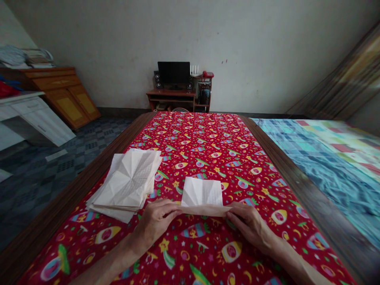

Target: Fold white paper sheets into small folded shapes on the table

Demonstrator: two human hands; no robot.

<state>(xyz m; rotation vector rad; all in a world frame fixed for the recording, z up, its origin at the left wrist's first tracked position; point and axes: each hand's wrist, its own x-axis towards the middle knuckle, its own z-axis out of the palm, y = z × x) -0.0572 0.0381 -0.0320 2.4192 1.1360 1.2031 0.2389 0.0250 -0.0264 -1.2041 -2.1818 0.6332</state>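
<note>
A white sheet of paper (202,192) lies on the red patterned cloth (219,154), its near edge folded up into a narrow strip. My left hand (156,221) pinches the left end of that folded strip. My right hand (249,225) presses its right end with closed fingers. A stack of creased, folded papers (127,184) rests to the left of my left hand.
The cloth covers a wooden-edged table (285,166). A blue checked bed (326,158) lies to the right. A white desk (32,114) and wooden cabinet (65,95) stand at the left. A small desk with a monitor (173,73) is at the far wall.
</note>
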